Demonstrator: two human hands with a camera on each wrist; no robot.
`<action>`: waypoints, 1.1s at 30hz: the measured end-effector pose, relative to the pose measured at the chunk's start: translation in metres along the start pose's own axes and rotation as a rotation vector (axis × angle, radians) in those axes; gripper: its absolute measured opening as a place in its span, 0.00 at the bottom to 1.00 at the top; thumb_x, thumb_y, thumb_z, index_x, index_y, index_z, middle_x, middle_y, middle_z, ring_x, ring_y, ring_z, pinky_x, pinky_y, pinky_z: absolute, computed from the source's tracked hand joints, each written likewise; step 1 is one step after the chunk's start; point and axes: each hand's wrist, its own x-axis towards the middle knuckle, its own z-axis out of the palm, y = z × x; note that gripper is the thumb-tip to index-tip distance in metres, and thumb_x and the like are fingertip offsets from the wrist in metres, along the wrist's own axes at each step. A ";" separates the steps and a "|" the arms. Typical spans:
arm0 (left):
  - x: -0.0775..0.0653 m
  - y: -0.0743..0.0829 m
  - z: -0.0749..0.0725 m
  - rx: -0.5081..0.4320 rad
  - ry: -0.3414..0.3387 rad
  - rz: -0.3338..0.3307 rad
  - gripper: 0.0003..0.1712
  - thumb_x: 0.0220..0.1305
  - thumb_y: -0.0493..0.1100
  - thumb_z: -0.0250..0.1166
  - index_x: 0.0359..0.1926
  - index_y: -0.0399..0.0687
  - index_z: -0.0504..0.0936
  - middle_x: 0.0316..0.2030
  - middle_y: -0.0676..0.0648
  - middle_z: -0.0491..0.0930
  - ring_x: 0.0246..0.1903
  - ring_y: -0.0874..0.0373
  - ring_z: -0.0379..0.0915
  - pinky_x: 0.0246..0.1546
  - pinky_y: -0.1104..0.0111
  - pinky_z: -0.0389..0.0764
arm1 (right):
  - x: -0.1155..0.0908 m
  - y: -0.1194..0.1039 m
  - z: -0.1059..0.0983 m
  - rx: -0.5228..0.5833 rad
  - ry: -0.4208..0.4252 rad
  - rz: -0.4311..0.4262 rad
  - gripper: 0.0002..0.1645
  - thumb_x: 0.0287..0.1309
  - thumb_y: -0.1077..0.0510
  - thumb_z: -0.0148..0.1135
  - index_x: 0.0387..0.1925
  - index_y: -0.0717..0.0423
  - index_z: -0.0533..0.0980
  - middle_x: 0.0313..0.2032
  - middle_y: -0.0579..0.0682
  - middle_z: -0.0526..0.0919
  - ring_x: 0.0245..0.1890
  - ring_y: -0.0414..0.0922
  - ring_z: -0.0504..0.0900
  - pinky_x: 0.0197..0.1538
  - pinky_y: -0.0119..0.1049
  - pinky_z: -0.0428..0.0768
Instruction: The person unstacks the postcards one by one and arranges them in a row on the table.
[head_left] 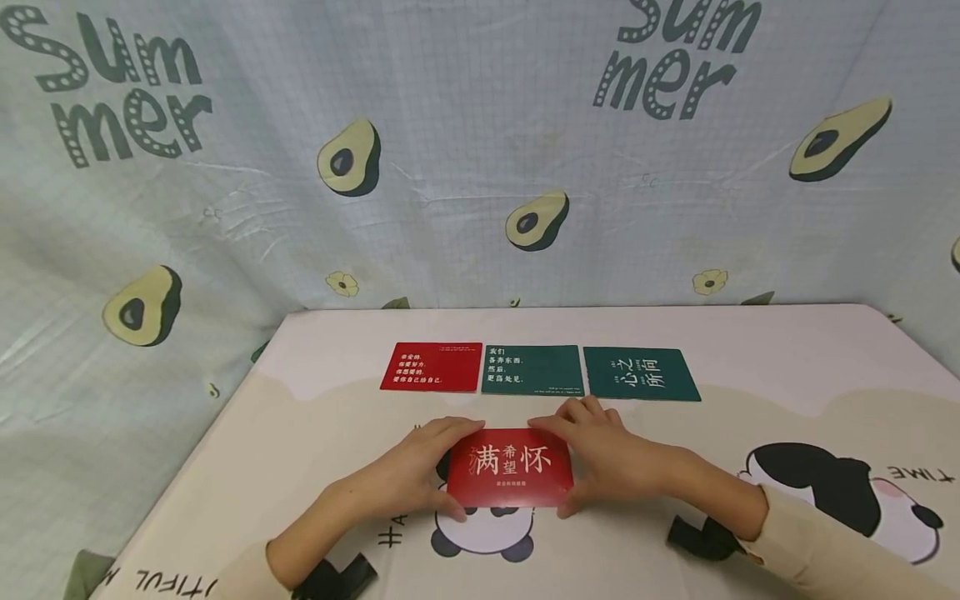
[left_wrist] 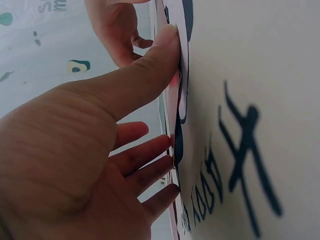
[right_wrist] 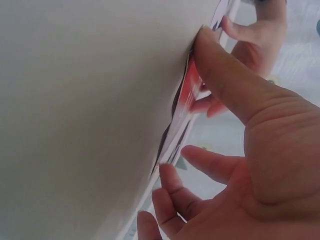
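A red card (head_left: 510,493) with large white Chinese characters lies face up over the panda print at the table's near middle. My left hand (head_left: 405,471) holds its left side, thumb at the lower corner and index finger at the upper corner. On the opposite side, my right hand (head_left: 615,454) grips it the same way. Seen edge-on in the right wrist view, the card (right_wrist: 189,82) is close to the tabletop. Beyond the hands, a red card (head_left: 420,367), a green card (head_left: 532,372) and another green card (head_left: 643,373) form a row.
A pale printed cloth covers the table (head_left: 315,417), with a black-and-white cow print (head_left: 817,483) at the right. Behind it hangs a curtain (head_left: 450,100) with avocado and "summer" prints. Black devices (head_left: 701,537) are worn at the wrists.
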 end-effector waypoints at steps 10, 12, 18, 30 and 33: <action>0.002 0.002 0.001 0.027 0.038 -0.021 0.57 0.38 0.50 0.81 0.70 0.51 0.62 0.63 0.48 0.63 0.63 0.49 0.57 0.51 0.55 0.77 | 0.002 0.003 0.001 0.022 0.004 0.014 0.57 0.27 0.42 0.82 0.64 0.44 0.68 0.50 0.44 0.67 0.55 0.45 0.62 0.50 0.52 0.70; 0.002 0.001 0.001 0.021 0.040 -0.028 0.57 0.37 0.50 0.81 0.70 0.52 0.62 0.63 0.47 0.63 0.63 0.49 0.57 0.51 0.54 0.77 | 0.003 0.002 0.000 0.027 0.003 0.009 0.56 0.27 0.43 0.82 0.64 0.45 0.68 0.49 0.43 0.67 0.54 0.45 0.62 0.49 0.51 0.70; 0.003 0.001 0.002 0.024 0.053 -0.019 0.58 0.37 0.50 0.81 0.70 0.52 0.61 0.63 0.48 0.64 0.62 0.49 0.58 0.48 0.58 0.79 | 0.003 -0.001 0.001 0.000 0.036 -0.002 0.58 0.24 0.41 0.83 0.63 0.48 0.69 0.47 0.43 0.66 0.52 0.45 0.61 0.46 0.48 0.69; 0.002 0.006 0.004 -0.080 0.102 0.092 0.56 0.42 0.50 0.79 0.71 0.55 0.60 0.60 0.51 0.59 0.60 0.56 0.56 0.45 0.69 0.79 | 0.002 0.002 0.004 0.013 0.024 0.013 0.57 0.25 0.44 0.83 0.63 0.48 0.69 0.47 0.43 0.66 0.51 0.43 0.62 0.45 0.47 0.70; 0.001 0.008 0.006 -0.044 0.097 0.093 0.58 0.41 0.49 0.80 0.72 0.55 0.58 0.60 0.50 0.58 0.61 0.55 0.54 0.44 0.70 0.79 | 0.003 0.002 0.004 0.027 0.011 0.015 0.57 0.26 0.44 0.83 0.64 0.47 0.68 0.47 0.43 0.66 0.52 0.43 0.62 0.46 0.48 0.71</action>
